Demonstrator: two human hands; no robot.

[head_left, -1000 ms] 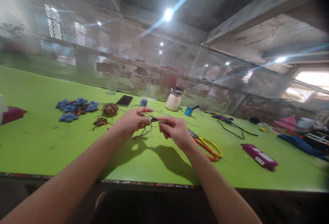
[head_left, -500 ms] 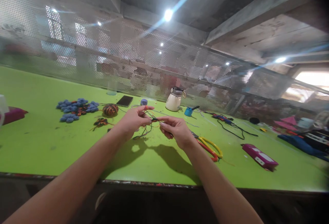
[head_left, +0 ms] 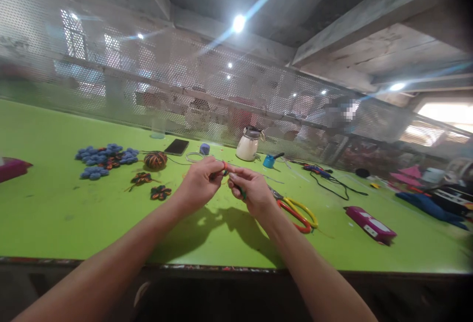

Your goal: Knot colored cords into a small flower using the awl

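Observation:
My left hand [head_left: 202, 180] is closed on a small piece of multicoloured yarn [head_left: 225, 168], with an orange strand at its forefinger. My right hand [head_left: 251, 187] touches it fingertip to fingertip, its fingers pinched on the same yarn; something dark green shows under its fingers. Left of my hands lie a dark yarn flower [head_left: 160, 193], another one [head_left: 141, 179], a multicoloured yarn ball [head_left: 155, 160] and a cluster of blue yarn flowers [head_left: 94, 155]. Scissors [head_left: 298, 213] with red and yellow handles rest beside my right wrist.
On the green table [head_left: 92, 223] stand a white jug [head_left: 247, 147] and a blue pot [head_left: 269, 161]. A phone [head_left: 177, 147] lies behind the yarn ball. Dark cords [head_left: 332, 179] and a magenta case [head_left: 370, 225] are at the right. A perforated screen [head_left: 177, 85] runs along the back.
My hands have drawn together and the left fingers have curled in. The loose dark strands below them no longer show. The dark flower near my left forearm has come fully into view.

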